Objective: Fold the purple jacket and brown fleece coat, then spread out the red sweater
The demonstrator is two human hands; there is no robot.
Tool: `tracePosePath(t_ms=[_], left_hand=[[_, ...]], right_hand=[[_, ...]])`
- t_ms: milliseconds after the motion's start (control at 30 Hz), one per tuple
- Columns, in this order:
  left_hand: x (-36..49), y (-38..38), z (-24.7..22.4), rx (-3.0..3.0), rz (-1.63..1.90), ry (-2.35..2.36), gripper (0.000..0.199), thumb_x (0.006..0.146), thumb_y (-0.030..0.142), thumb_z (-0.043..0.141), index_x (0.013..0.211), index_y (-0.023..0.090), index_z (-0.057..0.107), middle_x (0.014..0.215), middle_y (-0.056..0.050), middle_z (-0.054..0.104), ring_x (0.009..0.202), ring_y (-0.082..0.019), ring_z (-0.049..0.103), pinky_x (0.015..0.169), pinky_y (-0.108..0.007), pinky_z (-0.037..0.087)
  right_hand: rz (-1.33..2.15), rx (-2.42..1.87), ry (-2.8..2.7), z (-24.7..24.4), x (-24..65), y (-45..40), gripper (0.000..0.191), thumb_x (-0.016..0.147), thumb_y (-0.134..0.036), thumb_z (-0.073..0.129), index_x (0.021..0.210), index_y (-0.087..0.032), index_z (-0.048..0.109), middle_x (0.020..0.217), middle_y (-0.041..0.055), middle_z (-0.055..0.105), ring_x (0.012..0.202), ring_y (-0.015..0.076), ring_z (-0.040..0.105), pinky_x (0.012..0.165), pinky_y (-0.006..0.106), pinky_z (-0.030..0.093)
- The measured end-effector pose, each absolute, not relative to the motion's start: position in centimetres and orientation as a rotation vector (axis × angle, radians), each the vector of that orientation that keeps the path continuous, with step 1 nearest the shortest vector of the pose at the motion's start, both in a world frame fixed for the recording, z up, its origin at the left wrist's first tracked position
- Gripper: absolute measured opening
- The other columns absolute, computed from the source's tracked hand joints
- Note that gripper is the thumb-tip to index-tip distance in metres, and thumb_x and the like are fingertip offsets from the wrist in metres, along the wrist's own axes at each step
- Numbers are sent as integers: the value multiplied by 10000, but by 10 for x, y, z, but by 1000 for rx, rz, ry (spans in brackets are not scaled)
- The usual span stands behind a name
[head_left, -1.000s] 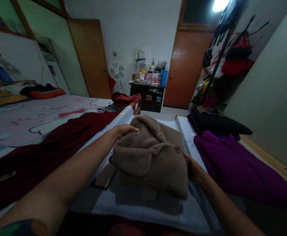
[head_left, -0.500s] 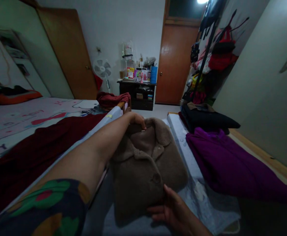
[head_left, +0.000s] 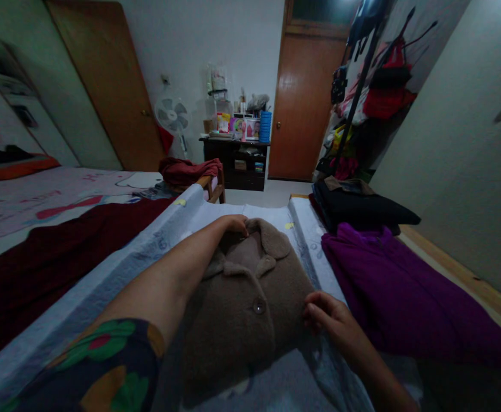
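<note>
A brown fuzzy coat (head_left: 233, 312), folded into a compact bundle, lies front side up on a bed with a pale sheet (head_left: 117, 303). Its collar points away from me and a large round button shows on the front. My left hand (head_left: 235, 224) grips the collar at the far edge, its fingertips partly hidden behind the cloth. At the coat's right edge, my right hand (head_left: 325, 312) has its fingers curled together against the side of the cloth.
On the right lie a purple garment (head_left: 396, 286) and a stack of dark folded clothes (head_left: 362, 206). A dark red cloth (head_left: 74, 257) covers part of the patterned bed at left. Farther back are a fan (head_left: 173, 114), a black cabinet (head_left: 235, 163) and a door (head_left: 299, 106).
My right hand has moved from the coat's near edge up to its right side, and its fingers have closed. The coat has turned slightly; my left hand stays at the collar.
</note>
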State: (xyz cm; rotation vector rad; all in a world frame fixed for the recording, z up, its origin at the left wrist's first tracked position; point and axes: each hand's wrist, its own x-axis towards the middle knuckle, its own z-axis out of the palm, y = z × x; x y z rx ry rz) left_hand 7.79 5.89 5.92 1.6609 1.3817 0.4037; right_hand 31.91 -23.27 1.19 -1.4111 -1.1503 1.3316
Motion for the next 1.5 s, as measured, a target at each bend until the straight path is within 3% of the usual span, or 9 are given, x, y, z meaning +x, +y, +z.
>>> tracePosePath(t_ms=[100, 233, 367, 533, 667, 867, 1033, 1300, 1500], left_hand=[[70, 48, 59, 1806, 507, 1453, 542, 512, 43, 784, 1031, 107, 643, 1162, -129, 667, 1179, -330, 553, 1006, -355, 422], [45, 12, 61, 1953, 740, 1520, 702, 646, 161, 741, 1301, 140, 490, 1489, -150, 380, 1420, -304, 276, 1168, -361, 220], [10, -57, 47, 1639, 1157, 1759, 712, 702, 260, 728, 1332, 149, 414, 1462, -167, 370, 1405, -326, 295, 1164, -411, 242], [-9, -156, 14, 767, 1357, 1506, 723, 719, 237, 769, 1324, 244, 373, 1247, -109, 602, 1147, -262, 604, 986, -390, 477], [-2, -195, 6, 437, 1297, 1268, 583, 719, 158, 770, 1232, 224, 499, 1054, -89, 711, 920, -224, 710, 869, -344, 551], [-9, -179, 4, 311, 1140, 1116, 316, 817, 265, 686, 1105, 144, 641, 897, -127, 753, 773, -246, 735, 784, -362, 588], [-20, -160, -3, 273, 909, 1128, 324, 838, 357, 638, 1045, 110, 666, 786, -122, 752, 671, -258, 726, 699, -377, 598], [-27, -145, 7, 358, 854, 1053, 261, 848, 259, 574, 1034, 97, 660, 741, -98, 750, 626, -243, 721, 668, -359, 594], [-44, -138, 5, 415, 746, 1045, 287, 763, 269, 652, 1004, 115, 672, 773, -87, 760, 679, -274, 730, 702, -404, 601]], right_hand=[[1130, -1410, -1133, 14, 320, -214, 356, 712, -506, 710, 887, -207, 629, 787, 31, 653, 727, 195, 629, 649, 308, 496], [832, -1486, -1243, 9, 321, -191, 311, 732, -429, 679, 969, -229, 658, 1030, 72, 666, 1003, 263, 612, 907, 383, 473], [894, -1564, -1269, 3, 322, -165, 422, 684, -383, 732, 1070, -235, 651, 1195, 80, 640, 1173, 295, 549, 1060, 427, 381], [1417, -1612, -1116, 6, 323, -142, 450, 717, -438, 738, 1104, -232, 638, 1100, 108, 699, 1040, 302, 640, 966, 451, 462], [1589, -1582, -1002, 10, 326, -133, 494, 736, -462, 724, 1144, -201, 625, 1078, 133, 708, 995, 298, 668, 942, 467, 476], [1872, -1560, -838, 10, 324, -126, 494, 811, -521, 634, 1097, -118, 642, 1001, 161, 727, 916, 289, 701, 912, 449, 498], [1981, -1516, -638, 0, 323, -122, 482, 837, -471, 612, 1136, -93, 625, 987, 152, 733, 901, 274, 710, 932, 422, 502], [1841, -1327, -632, 4, 307, -149, 410, 835, -331, 594, 1193, -129, 603, 972, 120, 750, 916, 271, 715, 916, 420, 521], [1691, -1207, -621, -6, 291, -186, 491, 762, -259, 682, 1231, -177, 562, 1049, 103, 741, 920, 269, 720, 881, 416, 551]])
